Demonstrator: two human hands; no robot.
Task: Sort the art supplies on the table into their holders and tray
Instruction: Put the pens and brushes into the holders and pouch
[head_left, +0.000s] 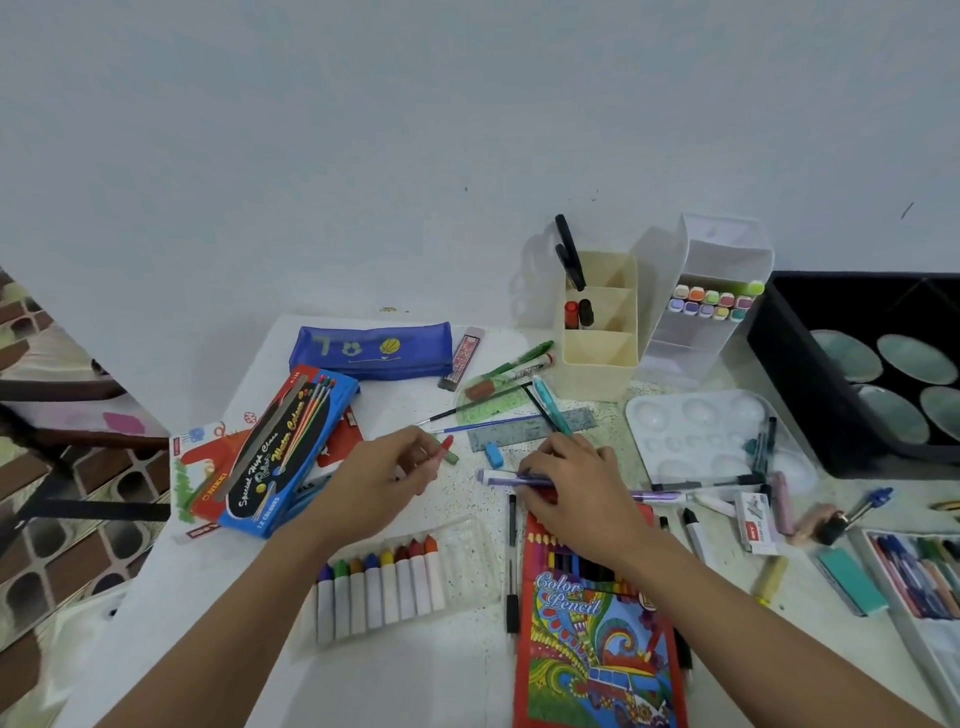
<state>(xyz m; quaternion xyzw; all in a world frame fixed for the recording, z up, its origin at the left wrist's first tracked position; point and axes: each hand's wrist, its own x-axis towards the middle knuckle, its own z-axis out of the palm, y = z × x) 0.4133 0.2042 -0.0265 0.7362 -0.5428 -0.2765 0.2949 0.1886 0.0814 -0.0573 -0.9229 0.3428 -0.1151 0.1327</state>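
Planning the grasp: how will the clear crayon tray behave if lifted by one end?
The crayon tray looks thin and clear, so probably light and bendy. Its right part is bare, so crayons could slide if tilted.

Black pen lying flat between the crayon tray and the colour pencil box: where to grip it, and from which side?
Pinch the black pen mid-barrel from straight above. It lies flat and thin, with the colour pencil box close on its right and the crayon tray on its left, so sideways approaches look cramped.

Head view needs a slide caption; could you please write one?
Left hand pinches a red-tipped crayon while right hand grips a purple pen on the cluttered table.
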